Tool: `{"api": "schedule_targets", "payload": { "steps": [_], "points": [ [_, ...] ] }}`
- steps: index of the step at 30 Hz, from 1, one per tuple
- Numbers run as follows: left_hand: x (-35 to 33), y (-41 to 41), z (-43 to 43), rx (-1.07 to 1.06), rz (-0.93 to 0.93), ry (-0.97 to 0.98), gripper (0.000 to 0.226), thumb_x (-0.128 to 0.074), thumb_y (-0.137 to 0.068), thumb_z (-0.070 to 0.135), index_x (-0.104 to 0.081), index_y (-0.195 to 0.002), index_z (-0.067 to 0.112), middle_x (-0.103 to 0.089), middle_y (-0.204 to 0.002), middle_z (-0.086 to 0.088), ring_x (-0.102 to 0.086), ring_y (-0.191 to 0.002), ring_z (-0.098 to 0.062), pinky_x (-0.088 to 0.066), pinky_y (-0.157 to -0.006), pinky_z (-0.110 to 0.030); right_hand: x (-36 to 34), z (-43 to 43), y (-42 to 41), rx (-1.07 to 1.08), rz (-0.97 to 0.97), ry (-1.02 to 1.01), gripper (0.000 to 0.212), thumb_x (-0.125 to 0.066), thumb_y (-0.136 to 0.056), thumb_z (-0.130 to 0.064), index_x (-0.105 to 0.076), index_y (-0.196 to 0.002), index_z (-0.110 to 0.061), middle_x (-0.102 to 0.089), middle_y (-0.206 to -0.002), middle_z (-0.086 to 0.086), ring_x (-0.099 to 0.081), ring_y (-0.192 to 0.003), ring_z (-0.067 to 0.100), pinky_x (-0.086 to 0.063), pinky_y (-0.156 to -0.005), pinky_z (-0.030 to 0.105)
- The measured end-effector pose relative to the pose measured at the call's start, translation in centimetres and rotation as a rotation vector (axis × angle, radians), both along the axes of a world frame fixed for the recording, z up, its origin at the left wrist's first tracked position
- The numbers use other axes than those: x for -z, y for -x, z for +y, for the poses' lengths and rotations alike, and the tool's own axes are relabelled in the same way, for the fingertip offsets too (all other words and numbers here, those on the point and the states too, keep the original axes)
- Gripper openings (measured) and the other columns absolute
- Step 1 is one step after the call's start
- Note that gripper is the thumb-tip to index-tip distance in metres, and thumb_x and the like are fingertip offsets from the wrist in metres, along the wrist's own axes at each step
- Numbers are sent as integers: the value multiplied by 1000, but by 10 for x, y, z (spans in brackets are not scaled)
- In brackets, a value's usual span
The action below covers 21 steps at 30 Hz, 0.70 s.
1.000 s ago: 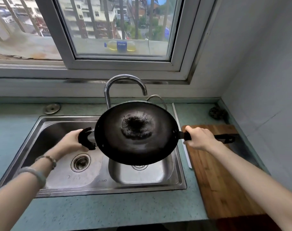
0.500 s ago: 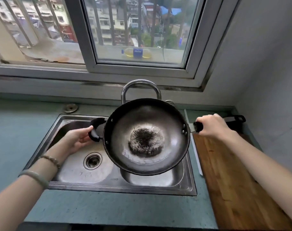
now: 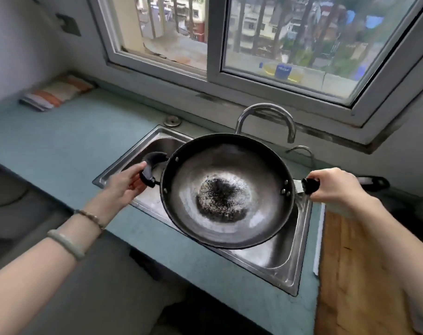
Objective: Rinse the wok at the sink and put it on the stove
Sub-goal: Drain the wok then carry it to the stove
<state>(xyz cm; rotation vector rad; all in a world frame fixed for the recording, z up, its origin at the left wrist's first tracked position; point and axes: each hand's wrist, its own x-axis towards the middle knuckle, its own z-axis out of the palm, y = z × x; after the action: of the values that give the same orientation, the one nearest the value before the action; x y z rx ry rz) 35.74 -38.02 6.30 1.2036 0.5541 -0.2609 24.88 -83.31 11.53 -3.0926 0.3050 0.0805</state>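
A dark round wok with a blackened patch at its centre hangs in the air above the steel double sink, roughly level with its inside facing up. My left hand holds the short black loop handle on the wok's left side. My right hand grips the long black handle on its right. The curved faucet stands behind the wok. At the far left edge a dark surface lies lower than the counter; the blur keeps me from telling what it is.
A wooden cutting board lies on the teal counter right of the sink. A folded striped cloth sits at the counter's back left corner. A window runs along the back wall, with a yellow bottle outside on the ledge.
The wok was tipped with its inside facing me and has come back to roughly level. The view has swung left, showing more counter on that side. Both hands keep their hold.
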Motion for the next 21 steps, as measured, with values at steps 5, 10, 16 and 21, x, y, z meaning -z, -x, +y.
{"api": "schedule_targets", "payload": {
  "steps": [5, 10, 16, 21],
  "points": [
    [-1, 76, 59, -228, -7, -20, 12, -69, -84, 19, -58, -79, 19, -64, -62, 3, -60, -45, -4, -54, -51, -18, -13, 44, -24, -262, -2, 20, 22, -68, -64, -26, -68, -86, -27, -65, -78, 4, -59, -78, 29, -44, -63, 31],
    [-8, 153, 109, -392, -7, -34, 16, -61, -90, 17, -56, -74, 18, -61, -45, 8, -57, -38, -3, -51, -54, -18, -17, 112, -46, -477, 25, 17, 12, -67, -64, -30, -63, -75, -29, -57, -66, -2, -52, -68, 29, -38, -60, 29],
    [-18, 252, 199, -604, 44, -25, 11, -60, -89, 20, -59, -79, 21, -66, -51, 7, -63, -44, -3, -45, -68, -21, -13, 230, -73, -720, 72, 34, 16, -68, -60, -32, -58, -71, -35, -57, -69, -6, -56, -72, 25, -39, -61, 27],
    [-19, 327, 261, -764, 77, 11, 10, -60, -90, 21, -58, -80, 20, -66, -53, 6, -64, -48, -5, -47, -65, -22, -15, 340, -75, -933, 23, 47, 22, -67, -60, -29, -65, -82, -33, -55, -65, -11, -61, -77, 25, -39, -61, 26]
  ]
}}
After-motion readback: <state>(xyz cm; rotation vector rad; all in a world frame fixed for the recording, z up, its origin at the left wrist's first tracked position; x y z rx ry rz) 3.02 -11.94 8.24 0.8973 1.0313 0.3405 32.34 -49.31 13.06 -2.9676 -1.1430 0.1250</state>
